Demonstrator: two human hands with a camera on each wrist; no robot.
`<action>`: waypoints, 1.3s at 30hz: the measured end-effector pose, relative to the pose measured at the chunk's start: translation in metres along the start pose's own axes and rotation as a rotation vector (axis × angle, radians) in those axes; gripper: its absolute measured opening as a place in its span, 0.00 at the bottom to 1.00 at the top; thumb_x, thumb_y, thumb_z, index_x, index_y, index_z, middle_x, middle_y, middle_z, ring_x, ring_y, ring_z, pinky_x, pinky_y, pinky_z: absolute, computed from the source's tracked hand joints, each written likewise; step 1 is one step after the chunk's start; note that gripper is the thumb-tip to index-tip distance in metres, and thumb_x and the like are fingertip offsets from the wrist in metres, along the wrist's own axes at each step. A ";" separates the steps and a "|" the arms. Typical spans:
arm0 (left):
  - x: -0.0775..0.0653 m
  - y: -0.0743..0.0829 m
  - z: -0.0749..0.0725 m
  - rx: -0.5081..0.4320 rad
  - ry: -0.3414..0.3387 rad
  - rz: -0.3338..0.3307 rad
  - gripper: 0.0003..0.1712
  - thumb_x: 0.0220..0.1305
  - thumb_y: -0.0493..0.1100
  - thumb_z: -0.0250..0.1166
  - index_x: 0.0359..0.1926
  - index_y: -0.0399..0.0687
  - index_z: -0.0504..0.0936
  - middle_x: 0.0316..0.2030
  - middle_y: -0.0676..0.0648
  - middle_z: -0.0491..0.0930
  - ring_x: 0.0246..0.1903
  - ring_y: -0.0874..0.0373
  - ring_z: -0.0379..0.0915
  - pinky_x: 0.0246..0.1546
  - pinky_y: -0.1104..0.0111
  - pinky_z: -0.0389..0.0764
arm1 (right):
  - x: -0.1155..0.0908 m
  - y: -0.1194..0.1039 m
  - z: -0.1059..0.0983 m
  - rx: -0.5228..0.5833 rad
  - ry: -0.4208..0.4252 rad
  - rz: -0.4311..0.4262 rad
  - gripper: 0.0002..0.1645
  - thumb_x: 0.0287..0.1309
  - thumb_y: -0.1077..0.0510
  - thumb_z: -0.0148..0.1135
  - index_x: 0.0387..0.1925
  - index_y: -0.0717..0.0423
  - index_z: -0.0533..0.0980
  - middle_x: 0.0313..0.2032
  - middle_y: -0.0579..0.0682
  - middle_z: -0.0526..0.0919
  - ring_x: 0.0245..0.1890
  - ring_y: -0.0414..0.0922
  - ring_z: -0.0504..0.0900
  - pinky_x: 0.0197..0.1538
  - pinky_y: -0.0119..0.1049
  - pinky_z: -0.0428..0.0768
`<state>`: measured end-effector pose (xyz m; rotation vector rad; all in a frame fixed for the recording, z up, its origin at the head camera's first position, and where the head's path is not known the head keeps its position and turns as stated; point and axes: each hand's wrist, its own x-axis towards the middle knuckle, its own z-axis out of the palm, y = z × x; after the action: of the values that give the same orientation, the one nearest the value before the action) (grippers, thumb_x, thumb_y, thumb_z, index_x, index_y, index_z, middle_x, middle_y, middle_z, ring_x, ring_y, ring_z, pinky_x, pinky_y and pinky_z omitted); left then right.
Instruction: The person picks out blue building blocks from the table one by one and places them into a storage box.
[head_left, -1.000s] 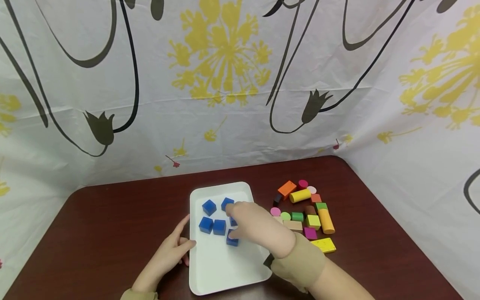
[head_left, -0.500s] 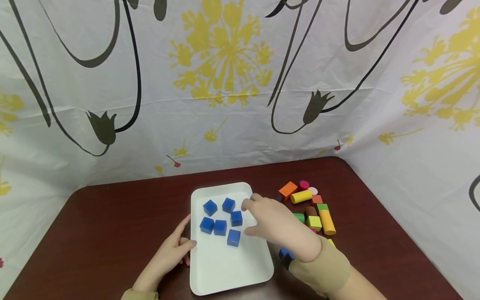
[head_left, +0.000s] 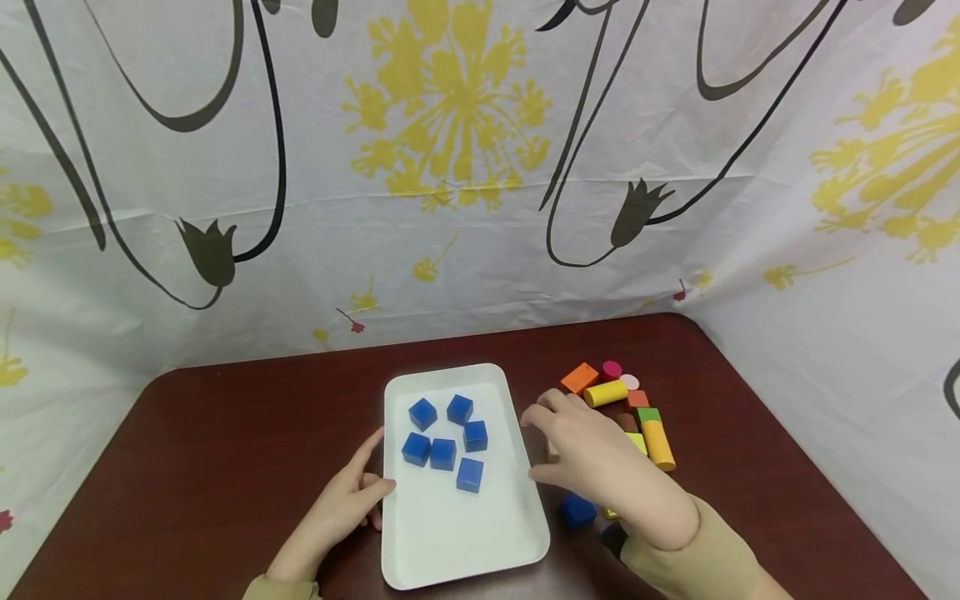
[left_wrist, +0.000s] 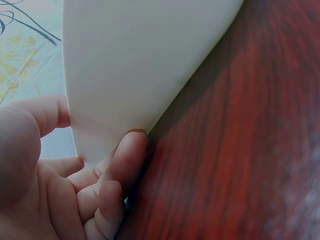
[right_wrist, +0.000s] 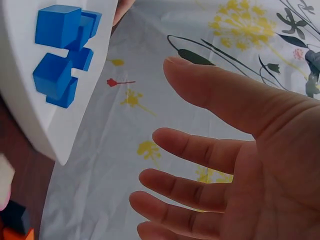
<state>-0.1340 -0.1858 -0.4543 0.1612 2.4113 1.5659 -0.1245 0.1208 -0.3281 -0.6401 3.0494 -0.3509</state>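
A white tray lies on the dark table with several blue cubes grouped in its far half. My left hand holds the tray's left side. In the left wrist view, the thumb of the left hand is at the rim and the other fingers are against the outer wall near the table. Just past the tray's right edge, my right hand hovers with nothing in it. The right wrist view shows the right hand with fingers spread apart and the tray's cubes beyond.
Right of the tray lie loose coloured blocks, among them an orange block, a yellow cylinder and an orange-yellow cylinder. The right hand partly covers them. A blue block lies below that hand. A patterned cloth hangs behind the table.
My right hand has left the cubes in the tray and moved right, past the tray's edge toward the loose blocks. A blue cube stays where its fingers were. The left hand keeps its place.
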 end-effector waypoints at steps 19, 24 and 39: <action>0.000 -0.003 0.001 -0.025 0.000 0.006 0.42 0.59 0.39 0.60 0.69 0.60 0.48 0.18 0.45 0.75 0.13 0.50 0.72 0.13 0.67 0.70 | -0.027 0.031 0.026 0.040 -0.053 0.008 0.27 0.32 0.49 0.77 0.39 0.47 0.76 0.36 0.42 0.70 0.38 0.44 0.68 0.37 0.39 0.73; 0.000 -0.002 0.001 -0.024 0.004 0.003 0.42 0.59 0.39 0.60 0.69 0.61 0.49 0.18 0.44 0.75 0.13 0.50 0.72 0.13 0.67 0.70 | -0.030 0.035 0.032 0.064 -0.082 0.014 0.28 0.31 0.49 0.77 0.40 0.47 0.76 0.37 0.42 0.70 0.39 0.44 0.69 0.38 0.42 0.74; 0.001 0.000 0.001 -0.012 0.006 -0.001 0.42 0.59 0.39 0.60 0.69 0.60 0.49 0.17 0.44 0.75 0.13 0.50 0.72 0.13 0.67 0.69 | -0.036 0.042 0.052 0.116 -0.214 0.018 0.32 0.31 0.49 0.77 0.44 0.47 0.76 0.41 0.46 0.71 0.34 0.45 0.71 0.35 0.49 0.77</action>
<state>-0.1345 -0.1850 -0.4548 0.1528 2.4050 1.5825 -0.1058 0.1617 -0.3893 -0.6006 2.8074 -0.4253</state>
